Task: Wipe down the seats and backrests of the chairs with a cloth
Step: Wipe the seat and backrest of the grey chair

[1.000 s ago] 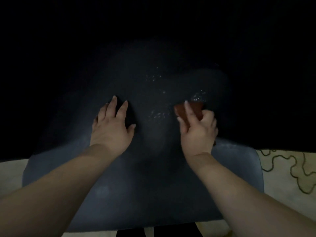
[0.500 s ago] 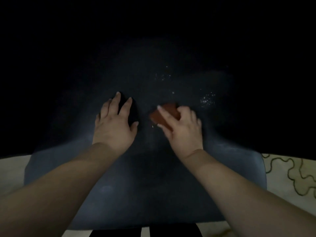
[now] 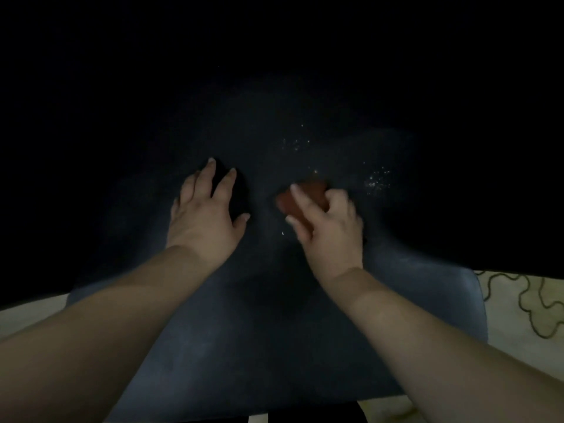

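A dark blue chair seat (image 3: pixel 259 346) fills the lower middle of the dim head view, and its back part fades into darkness. My right hand (image 3: pixel 328 227) grips a small reddish-brown cloth (image 3: pixel 305 198) and presses it onto the seat surface. My left hand (image 3: pixel 207 209) lies flat on the seat to the left of the cloth, fingers spread and straight. Small bright specks (image 3: pixel 377 180) glint on the seat just right of the cloth and above it.
A pale floor covering with a dark wavy line pattern (image 3: pixel 525 303) shows at the right beyond the seat edge, and a pale strip (image 3: pixel 27 315) at the left. Everything above the seat is black.
My right hand slid the cloth leftward toward the middle of the seat, then stayed near there. My left hand has kept its place on the seat.
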`<state>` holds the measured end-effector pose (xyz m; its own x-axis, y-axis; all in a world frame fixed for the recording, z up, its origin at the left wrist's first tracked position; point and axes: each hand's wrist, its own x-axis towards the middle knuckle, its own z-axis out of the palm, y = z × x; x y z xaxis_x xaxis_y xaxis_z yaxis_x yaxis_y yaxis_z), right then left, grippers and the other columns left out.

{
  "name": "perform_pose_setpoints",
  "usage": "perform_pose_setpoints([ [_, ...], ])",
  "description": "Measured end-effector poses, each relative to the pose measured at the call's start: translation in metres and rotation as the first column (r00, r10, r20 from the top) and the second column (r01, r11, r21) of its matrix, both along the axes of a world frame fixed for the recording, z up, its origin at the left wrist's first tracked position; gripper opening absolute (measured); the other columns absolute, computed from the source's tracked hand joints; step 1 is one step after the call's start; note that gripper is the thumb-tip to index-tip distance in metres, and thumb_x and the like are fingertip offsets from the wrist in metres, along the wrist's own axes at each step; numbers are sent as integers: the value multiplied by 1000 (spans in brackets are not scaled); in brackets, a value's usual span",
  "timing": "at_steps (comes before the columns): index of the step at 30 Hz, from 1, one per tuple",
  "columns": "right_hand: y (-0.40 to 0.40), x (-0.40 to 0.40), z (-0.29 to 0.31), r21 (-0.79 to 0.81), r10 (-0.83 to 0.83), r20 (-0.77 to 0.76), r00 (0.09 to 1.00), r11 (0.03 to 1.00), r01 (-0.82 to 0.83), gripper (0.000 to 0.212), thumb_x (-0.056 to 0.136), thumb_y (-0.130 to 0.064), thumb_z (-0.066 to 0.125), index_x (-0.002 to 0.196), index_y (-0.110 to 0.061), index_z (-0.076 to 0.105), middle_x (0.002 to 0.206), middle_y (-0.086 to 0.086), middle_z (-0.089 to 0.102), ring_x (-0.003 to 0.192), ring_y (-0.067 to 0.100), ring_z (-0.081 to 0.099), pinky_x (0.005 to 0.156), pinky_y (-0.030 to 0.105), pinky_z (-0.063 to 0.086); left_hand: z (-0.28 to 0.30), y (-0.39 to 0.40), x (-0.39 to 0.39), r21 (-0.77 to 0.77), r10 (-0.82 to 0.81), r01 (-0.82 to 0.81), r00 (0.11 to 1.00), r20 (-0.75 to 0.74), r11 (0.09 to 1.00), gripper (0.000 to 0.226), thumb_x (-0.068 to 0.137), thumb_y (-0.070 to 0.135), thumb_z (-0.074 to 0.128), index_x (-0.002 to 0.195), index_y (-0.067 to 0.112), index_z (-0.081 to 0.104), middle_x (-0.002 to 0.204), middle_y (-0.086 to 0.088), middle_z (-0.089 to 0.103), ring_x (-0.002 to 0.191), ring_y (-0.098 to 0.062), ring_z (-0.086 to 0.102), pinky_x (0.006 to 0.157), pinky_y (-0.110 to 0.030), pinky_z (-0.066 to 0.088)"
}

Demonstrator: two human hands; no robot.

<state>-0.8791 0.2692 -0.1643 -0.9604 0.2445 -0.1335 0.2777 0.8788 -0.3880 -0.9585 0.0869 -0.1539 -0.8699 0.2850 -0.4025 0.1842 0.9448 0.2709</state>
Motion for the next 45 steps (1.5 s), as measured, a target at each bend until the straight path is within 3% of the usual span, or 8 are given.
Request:
perform_pose_setpoints([
  [6, 21, 18, 2, -71, -190, -23, 981, 980, 188, 51, 87, -35, 67, 135, -37, 54, 109, 16, 49, 94, 36, 53, 82, 50, 48, 0, -5, -1, -1, -6, 6, 1000, 8, 1000, 77, 87, 45, 59, 151, 30, 20, 161, -1, 3, 143, -27, 8, 113, -49, 21],
  [11, -12, 31, 0, 87, 273, -50, 961, 960, -268, 53, 79, -40, 72, 131, -40, 58, 104, 14, 56, 84, 35, 56, 68, 45, 49, -1, -6, 2, 5, 0, 0, 1000, -2, 1000, 76, 88, 44, 59, 151, 28, 21, 161, -3, 5, 143, -29, 8, 114, -50, 20],
  [17, -3, -8, -11, 42, -280, -41, 959, 959, 281, 49, 87, -42, 64, 134, -44, 52, 113, 14, 49, 96, 35, 48, 80, 47, 43, -2, -7, 1, 12, -8, 8, 1000, 6, 1000, 76, 88, 45, 57, 152, 29, 19, 161, -2, 3, 144, -28, 7, 115, -49, 18],
  [22, 1, 2, -5, 102, 187, -54, 981, 978, -181, 55, 79, -37, 73, 131, -41, 57, 104, 15, 55, 86, 37, 54, 69, 46, 47, 0, -5, 0, 17, -5, 5, 1000, 9, 1000, 75, 89, 45, 57, 152, 28, 19, 161, -2, 3, 144, -28, 6, 116, -49, 17],
  [27, 42, -3, -8, -75, -240, -159, 958, 970, 231, 51, 87, -30, 67, 136, -37, 53, 112, 16, 49, 95, 34, 54, 89, 47, 48, 2, 3, 0, 41, -18, 18, 1000, -6, 999, 74, 89, 43, 57, 151, 29, 20, 161, -4, 4, 144, -29, 7, 115, -50, 18],
  [32, 96, -17, -18, -201, -633, -154, 759, 772, 603, 47, 94, -35, 60, 139, -28, 51, 128, 18, 43, 109, 32, 53, 98, 9, 25, 3, 13, -6, 55, -29, 30, 999, -27, 998, 73, 89, 42, 58, 151, 28, 22, 160, -3, 4, 144, -28, 7, 115, -51, 19],
  [40, 75, -11, -21, -85, -243, -163, 956, 969, 232, 47, 91, -32, 61, 137, -28, 54, 107, 15, 49, 91, 33, 54, 92, 40, 47, 1, 22, -20, 26, -47, 48, 998, -42, 998, 73, 88, 40, 60, 151, 25, 25, 160, -6, 7, 143, -32, 10, 114, -53, 20],
  [45, 121, -21, -23, -92, -659, -64, 749, 751, 653, 50, 95, -35, 56, 143, -22, 46, 128, 22, 42, 108, 38, 53, 104, 34, 39, -1, 27, -26, 21, -63, 64, 997, -45, 998, 73, 88, 41, 60, 151, 26, 26, 160, -7, 8, 143, -33, 11, 114, -53, 20],
])
